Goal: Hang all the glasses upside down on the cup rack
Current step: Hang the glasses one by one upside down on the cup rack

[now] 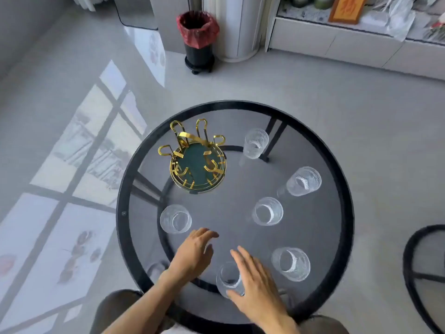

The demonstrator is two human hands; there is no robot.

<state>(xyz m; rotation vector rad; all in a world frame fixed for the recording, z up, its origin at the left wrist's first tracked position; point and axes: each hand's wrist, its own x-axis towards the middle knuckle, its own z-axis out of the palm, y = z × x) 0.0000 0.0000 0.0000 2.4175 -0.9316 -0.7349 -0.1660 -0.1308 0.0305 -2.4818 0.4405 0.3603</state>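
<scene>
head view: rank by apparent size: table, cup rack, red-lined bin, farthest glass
1. table
2. cup rack
3. bin, close to the rack; it stands farther off, so unsure
4. farthest glass

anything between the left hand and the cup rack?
Head view: only bare tabletop between the left hand and the cup rack. The nearest glass stands just left of that line, apart from the fingers.
</scene>
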